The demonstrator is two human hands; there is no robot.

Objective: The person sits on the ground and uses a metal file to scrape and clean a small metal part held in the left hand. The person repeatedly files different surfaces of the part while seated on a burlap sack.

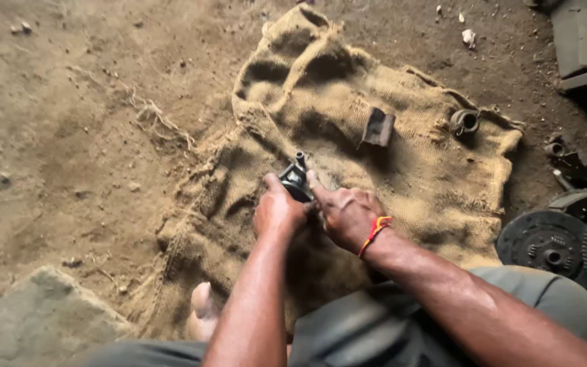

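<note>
Both hands meet over a burlap sack [409, 177] spread on a dirt floor. My left hand [278, 209] grips a small dark metal part [295, 178] with a short stub pointing up. My right hand [345, 212], with a red and orange thread at the wrist, holds the same part from the right, one finger stretched along it. The underside of the part is hidden by my fingers.
A flat dark metal piece [378, 127] and a small metal ring part [465, 121] lie on the sack. Dark gears and discs [545, 239] sit at the right edge, with more scrap metal [582, 41] above. A grey stone [32, 312] and my bare foot [203, 314] lie lower left.
</note>
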